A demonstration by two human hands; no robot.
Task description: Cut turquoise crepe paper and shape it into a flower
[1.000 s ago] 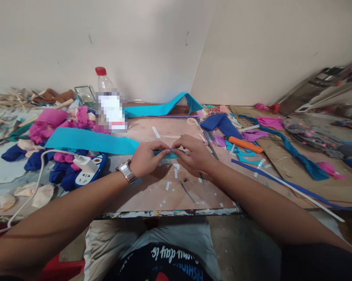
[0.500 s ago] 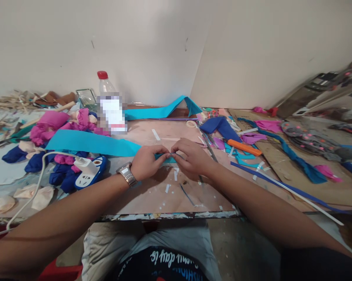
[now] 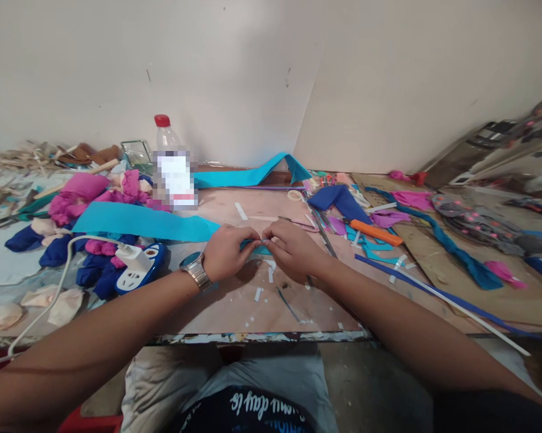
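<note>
A wide light-blue strip (image 3: pixel 149 221) runs from the pile on the left to my hands at the middle of the table. My left hand (image 3: pixel 228 249), with a metal watch at the wrist, pinches the strip's right end between thumb and fingers. Right beside it, my right hand (image 3: pixel 291 246) is closed in a pinch on the same end, fingertips almost touching the left ones. The pinched edge is mostly hidden by my fingers. Small white bits (image 3: pixel 257 294) lie below my hands.
A red-capped bottle (image 3: pixel 162 121) stands behind a phone (image 3: pixel 177 179). Pink and dark-blue bundles (image 3: pixel 79 189) and a power strip (image 3: pixel 138 270) lie left. An orange cutter (image 3: pixel 375 232), a long white stick (image 3: pixel 469 311) and fabric scraps are on the right.
The view has shifted slightly, so the table items sit a little lower. My fingertips have moved slightly at the strip's end; both hands still pinch it.
</note>
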